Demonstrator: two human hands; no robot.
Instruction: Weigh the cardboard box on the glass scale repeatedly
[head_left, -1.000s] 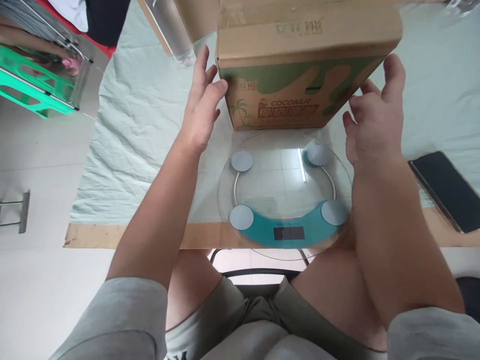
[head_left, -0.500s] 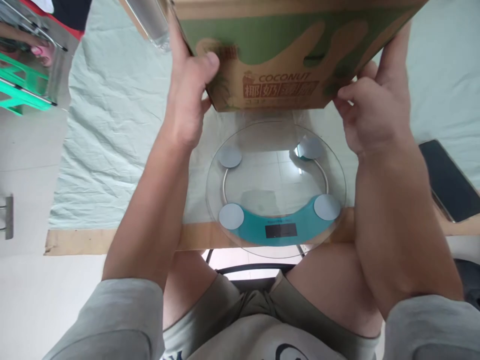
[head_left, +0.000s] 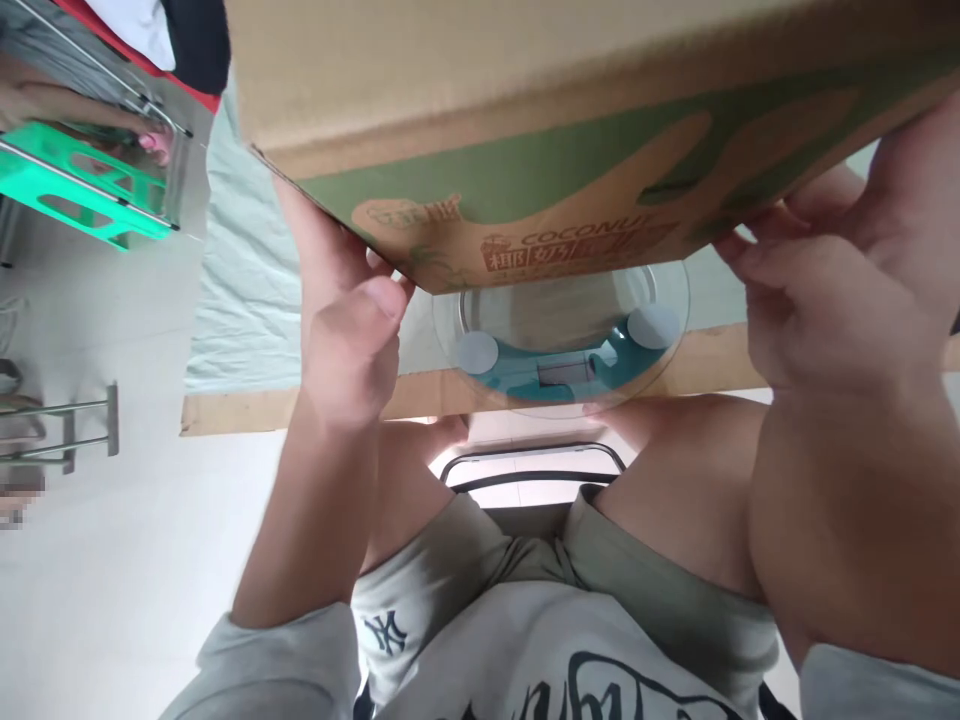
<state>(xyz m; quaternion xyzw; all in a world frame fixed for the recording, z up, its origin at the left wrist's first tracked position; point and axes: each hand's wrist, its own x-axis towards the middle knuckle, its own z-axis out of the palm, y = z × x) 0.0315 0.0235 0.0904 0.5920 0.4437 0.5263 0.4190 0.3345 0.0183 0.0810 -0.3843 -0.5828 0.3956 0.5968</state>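
Observation:
A brown and green cardboard box (head_left: 525, 190) printed "COCONUT" fills the upper part of the view, raised above the table and tilted. My left hand (head_left: 356, 330) grips its lower left corner, thumb on the near edge and the other fingers partly hidden beneath. On the lower right corner, my right hand (head_left: 832, 260) is closed with its fingertips tucked under the edge. Below the box lies a round glass bathroom scale (head_left: 517, 370) with a teal band and a dark display. The box hides the scale's far half.
A pale green cloth (head_left: 240, 280) covers the table, whose near edge (head_left: 240, 410) is brown. At the left stand a bright green plastic stool (head_left: 82, 180) and metal-framed furniture, with part of another person nearby. My legs are under the table's near edge.
The box has come up and nearer, looking larger and covering more of the scale. Both hands have moved with it, still holding its corners. The whole view has shifted somewhat.

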